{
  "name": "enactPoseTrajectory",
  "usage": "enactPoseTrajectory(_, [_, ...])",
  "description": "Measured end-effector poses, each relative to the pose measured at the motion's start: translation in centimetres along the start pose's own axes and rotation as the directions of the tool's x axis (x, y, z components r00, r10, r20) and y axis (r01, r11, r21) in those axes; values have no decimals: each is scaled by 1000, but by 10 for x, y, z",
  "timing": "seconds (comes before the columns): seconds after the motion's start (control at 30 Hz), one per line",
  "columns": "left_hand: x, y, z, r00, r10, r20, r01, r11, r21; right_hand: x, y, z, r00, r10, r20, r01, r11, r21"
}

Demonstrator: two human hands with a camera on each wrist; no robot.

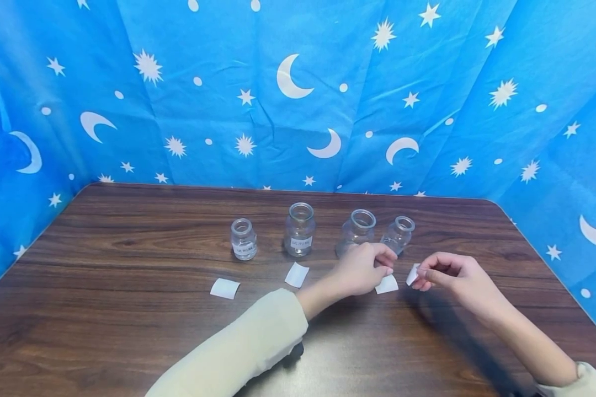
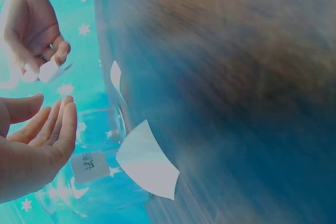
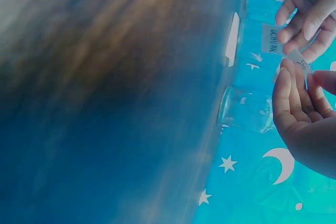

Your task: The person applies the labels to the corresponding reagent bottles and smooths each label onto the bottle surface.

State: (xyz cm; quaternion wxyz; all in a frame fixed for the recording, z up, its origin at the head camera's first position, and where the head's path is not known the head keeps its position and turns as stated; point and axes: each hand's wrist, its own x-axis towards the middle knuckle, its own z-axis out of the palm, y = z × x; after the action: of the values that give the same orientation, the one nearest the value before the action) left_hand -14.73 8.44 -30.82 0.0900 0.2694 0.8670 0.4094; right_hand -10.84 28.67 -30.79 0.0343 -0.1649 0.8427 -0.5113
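Four clear glass jars stand in a row on the brown wooden table (image 1: 129,248): a small labelled one (image 1: 243,239), a taller labelled one (image 1: 299,230), a third (image 1: 357,231) and a small fourth (image 1: 398,234). My right hand (image 1: 427,275) pinches a small white slip (image 1: 413,274) between thumb and fingers, seen too in the right wrist view as slip (image 3: 299,60) in the hand (image 3: 296,108). My left hand (image 1: 383,266) hovers just left of it, above another slip (image 1: 387,284). In the left wrist view its fingers (image 2: 55,129) are loosely straight and hold nothing.
Two more white slips (image 1: 225,288) (image 1: 296,274) lie in front of the left jars. A blue cloth with moons and stars (image 1: 298,99) walls the table at the back and both sides. Bare wood stretches to the left and along the near edge.
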Motion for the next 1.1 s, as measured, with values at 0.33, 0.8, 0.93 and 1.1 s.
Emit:
enactPoseTrajectory(0.33, [2, 6, 5, 998, 57, -8, -58, 996, -73, 7, -10, 3, 998, -29, -50, 29, 1000, -2])
enactPoseTrajectory(0.8, [4, 0, 12, 994, 52, -93, -63, 991, -121, 7, -9, 8, 997, -15, -79, 10, 998, -68])
enactPoseTrajectory(0.93, [7, -1, 14, 994, 24, -105, -44, 980, -194, 9, -5, 9, 981, 46, -190, -70, 990, -120])
enactPoseTrajectory(1.1, [9, 0, 16, 994, -20, -108, -7, 969, -247, 10, -2, 6, 976, 100, -193, -123, 987, -107])
